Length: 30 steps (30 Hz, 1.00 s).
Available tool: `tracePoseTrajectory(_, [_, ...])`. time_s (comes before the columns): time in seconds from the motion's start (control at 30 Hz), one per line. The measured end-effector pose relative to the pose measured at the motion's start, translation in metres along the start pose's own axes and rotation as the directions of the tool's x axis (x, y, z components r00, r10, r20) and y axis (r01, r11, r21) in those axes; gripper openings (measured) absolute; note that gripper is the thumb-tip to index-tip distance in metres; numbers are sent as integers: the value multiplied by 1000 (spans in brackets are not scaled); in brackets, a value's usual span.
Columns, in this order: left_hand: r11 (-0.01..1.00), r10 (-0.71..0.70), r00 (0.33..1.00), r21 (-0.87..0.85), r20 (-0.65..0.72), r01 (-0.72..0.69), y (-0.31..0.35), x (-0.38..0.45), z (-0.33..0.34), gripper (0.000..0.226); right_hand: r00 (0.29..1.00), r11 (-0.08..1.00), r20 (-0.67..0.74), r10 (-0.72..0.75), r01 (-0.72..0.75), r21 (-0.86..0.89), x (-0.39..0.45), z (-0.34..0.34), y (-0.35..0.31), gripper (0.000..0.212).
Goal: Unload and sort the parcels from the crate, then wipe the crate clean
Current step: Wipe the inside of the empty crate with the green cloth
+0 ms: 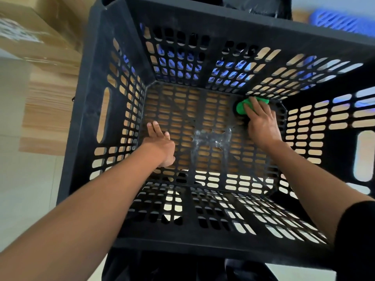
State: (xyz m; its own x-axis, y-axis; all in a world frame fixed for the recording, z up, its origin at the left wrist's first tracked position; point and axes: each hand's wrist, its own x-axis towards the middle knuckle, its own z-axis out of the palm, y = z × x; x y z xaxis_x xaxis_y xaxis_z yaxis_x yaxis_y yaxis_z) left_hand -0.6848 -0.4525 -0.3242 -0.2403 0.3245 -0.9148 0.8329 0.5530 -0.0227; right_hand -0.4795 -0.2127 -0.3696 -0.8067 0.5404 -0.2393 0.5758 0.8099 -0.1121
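Two bare arms reach down into one black slotted crate point(113, 82), seen from above. Far to the left, outside the crate, a cardboard box point(30, 35) sits on a wood-grain surface point(46, 110), with pale floor tiles point(22, 179) below it.

Inside the crate, near its left wall, the left hand point(160, 142) lies with fingers straight and spread, palm toward the slotted bottom; its grip is open and holds nothing. Whether the fingertips actually touch the bottom or the lower edge of the left wall cannot be told.

Toward the middle of the crate bottom a whitish, shiny smear point(213, 136) covers a few of the ribs. No parcels show inside the crate.

Further right, the right hand point(261, 120) presses a green cloth point(242, 107) into the far right corner of the crate bottom, where the bottom meets the far and right walls. Its fingers lie fairly straight across the top of the cloth, flat on it, with the bunched cloth showing beyond the fingertips and on both sides. A black sleeve point(357, 230) covers the upper part of the right arm.

Beyond the far wall, at the top right, a blue slotted basket point(341, 21) lies blurred, and its blue shows through the crate's far slots.
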Motion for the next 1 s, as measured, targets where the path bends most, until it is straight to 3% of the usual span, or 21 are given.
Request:
tracePoseTrajectory(0.1, [1000,-10,1000,6,-4,10,1,1,1,85,1000,998,-15,-5,6,69,10,-2,-35,65])
tracePoseTrajectory(0.23, [1000,-30,999,-8,-11,30,1,3,2,85,978,953,-59,-199,207,222,41,8,-125,67])
tracePoseTrajectory(0.4, [999,-43,999,-11,-12,43,2,4,3,90,945,891,-80,-317,325,316,96,5,-219,60])
tracePoseTrajectory(0.5, [999,-46,999,-12,-10,45,4,5,4,92,967,884,-81,-241,253,394,119,10,-251,45])
tracePoseTrajectory(0.57, [999,-46,999,-10,-10,46,5,5,3,91,971,896,-62,-232,238,374,120,14,-253,45])
tracePoseTrajectory(0.8, [999,-34,999,-29,5,34,4,6,3,92,894,889,13,-447,443,113,110,15,-210,55])
tracePoseTrajectory(1.0, [999,-25,1000,-36,8,25,5,4,2,93,943,941,-38,-330,332,59,70,18,-131,62])
